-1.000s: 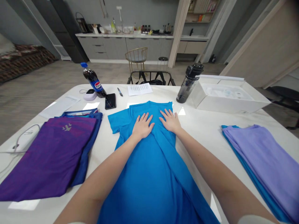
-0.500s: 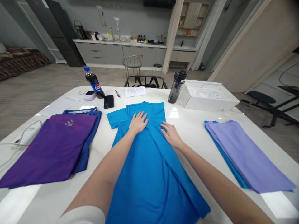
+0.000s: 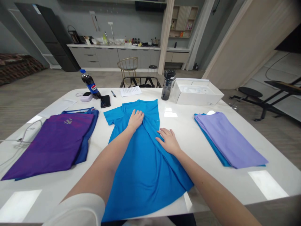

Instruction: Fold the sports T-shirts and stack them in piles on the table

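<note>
A bright blue T-shirt (image 3: 138, 169) lies on the white table, its left sleeve spread out and its right side folded inward. On the upper chest rests my left hand (image 3: 136, 120), fingers curled a little against the fabric; whether it pinches any cloth is hard to tell. My right hand (image 3: 168, 140) lies with fingers apart on the folded right edge, partly over the table. Left of the shirt is a pile with a purple shirt (image 3: 54, 142) on top of dark blue cloth. A folded lavender garment (image 3: 228, 138) lies over a teal one at the right.
Along the far side stand a cola bottle (image 3: 90, 84), a phone (image 3: 105, 101), a pen (image 3: 113, 94), a paper sheet (image 3: 131, 91), a dark tumbler (image 3: 168, 85) and a white box (image 3: 196, 94). A cable (image 3: 25, 133) runs at the left edge.
My left hand's fingers have drawn in from lying flat. My right hand has shifted slightly down the shirt's edge. The view has moved, showing the shirt's hem and the table's near edge.
</note>
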Action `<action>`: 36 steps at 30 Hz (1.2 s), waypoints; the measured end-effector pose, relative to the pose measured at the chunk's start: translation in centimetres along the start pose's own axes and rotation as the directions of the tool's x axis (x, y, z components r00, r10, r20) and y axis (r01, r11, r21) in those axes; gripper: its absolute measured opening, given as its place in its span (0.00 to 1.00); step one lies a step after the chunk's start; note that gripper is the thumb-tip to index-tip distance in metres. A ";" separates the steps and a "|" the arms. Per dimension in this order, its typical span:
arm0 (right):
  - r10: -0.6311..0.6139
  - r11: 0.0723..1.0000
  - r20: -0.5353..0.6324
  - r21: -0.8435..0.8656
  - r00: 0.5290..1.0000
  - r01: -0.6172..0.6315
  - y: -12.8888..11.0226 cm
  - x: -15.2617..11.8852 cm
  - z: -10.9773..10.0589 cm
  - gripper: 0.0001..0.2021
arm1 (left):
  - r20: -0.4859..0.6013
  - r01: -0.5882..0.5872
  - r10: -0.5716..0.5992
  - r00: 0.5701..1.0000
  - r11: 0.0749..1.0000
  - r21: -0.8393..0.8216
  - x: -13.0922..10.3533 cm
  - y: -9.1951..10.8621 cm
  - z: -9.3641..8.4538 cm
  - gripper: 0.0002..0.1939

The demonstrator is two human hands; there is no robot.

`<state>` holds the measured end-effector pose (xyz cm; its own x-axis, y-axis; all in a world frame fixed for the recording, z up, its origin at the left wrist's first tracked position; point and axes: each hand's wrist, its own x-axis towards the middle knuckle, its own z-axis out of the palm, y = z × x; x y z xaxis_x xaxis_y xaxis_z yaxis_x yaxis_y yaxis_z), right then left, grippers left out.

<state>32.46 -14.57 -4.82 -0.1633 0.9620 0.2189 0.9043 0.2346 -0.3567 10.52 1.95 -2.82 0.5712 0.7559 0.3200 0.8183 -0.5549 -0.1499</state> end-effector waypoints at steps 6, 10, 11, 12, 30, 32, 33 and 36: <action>-0.031 0.995 -0.091 0.096 0.995 0.040 0.7 0.2 0.0 0.21 | 0.000 -0.286 0.289 0.957 0.945 -0.160 -5.2 4.3 -3.1 0.15; 0.005 0.982 -0.197 0.186 0.980 0.032 0.4 -0.7 -0.9 0.15 | 0.017 -0.388 0.407 0.913 0.883 -0.265 -8.9 6.3 -4.8 0.14; 0.013 0.981 -0.194 0.192 0.981 0.025 0.2 -1.5 -1.3 0.13 | 0.027 -0.383 0.406 0.914 0.881 -0.278 -9.5 6.7 -5.0 0.14; 0.013 0.982 -0.173 0.188 0.985 0.020 -0.2 -2.4 -1.9 0.13 | 0.037 -0.370 0.395 0.918 0.885 -0.284 -10.0 7.0 -5.2 0.14; 0.161 0.971 0.374 0.106 0.913 -0.214 -6.2 -15.0 -11.8 0.18 | 0.050 -0.199 0.233 0.971 0.910 -0.363 -11.0 12.0 -7.4 0.13; 0.077 0.922 0.353 0.331 0.933 -0.202 -8.2 -14.1 -13.0 0.20 | 0.015 -0.173 0.196 0.980 0.895 -0.411 -11.3 11.3 -8.3 0.13; 0.037 0.889 0.342 0.417 0.939 -0.187 -9.4 -13.6 -13.2 0.20 | 0.001 -0.166 0.183 0.983 0.892 -0.420 -11.7 10.8 -8.9 0.13; -0.073 0.818 0.329 0.560 0.941 -0.132 -12.9 -12.3 -12.1 0.20 | -0.016 -0.143 0.147 0.989 0.919 -0.367 -14.3 9.0 -10.5 0.13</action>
<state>27.54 -31.10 8.05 -0.3494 0.9346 -0.0670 0.5406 0.1427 -0.8291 9.08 -17.53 1.06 0.6845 0.6602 0.3090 0.6469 -0.7456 0.1600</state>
